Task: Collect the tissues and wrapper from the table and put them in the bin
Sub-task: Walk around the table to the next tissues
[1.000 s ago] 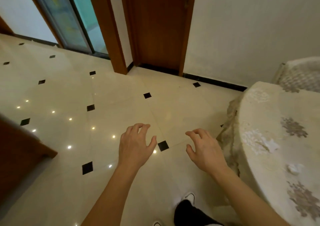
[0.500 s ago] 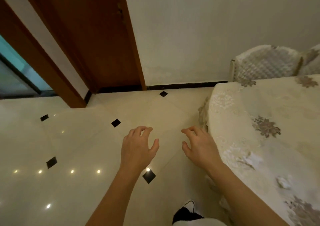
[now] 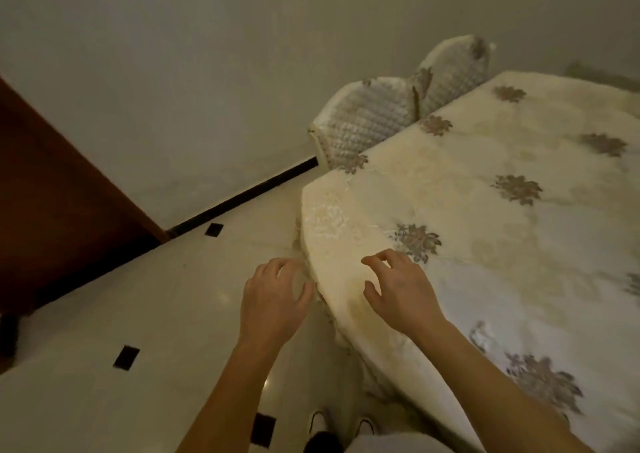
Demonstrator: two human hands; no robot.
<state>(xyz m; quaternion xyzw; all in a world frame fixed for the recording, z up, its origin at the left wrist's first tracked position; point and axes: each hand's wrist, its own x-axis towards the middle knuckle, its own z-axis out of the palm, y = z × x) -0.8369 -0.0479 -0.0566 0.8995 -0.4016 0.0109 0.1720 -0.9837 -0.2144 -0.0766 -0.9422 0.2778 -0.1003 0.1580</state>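
Cream floral tablecloth [image 3: 450, 192] on right. My left hand [image 3: 273, 300] and right hand [image 3: 401, 289] are both empty, fingers loose. Risk: blurred pale tissue [image 3: 482, 335] blends into the pattern, so I could miss it.

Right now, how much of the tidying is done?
Nothing looks done yet. The left hand and right hand are both empty, the right over the table edge. A pale crumpled scrap, probably a tissue, lies on the table by the right forearm. All collecting is left; no wrapper or bin shows.
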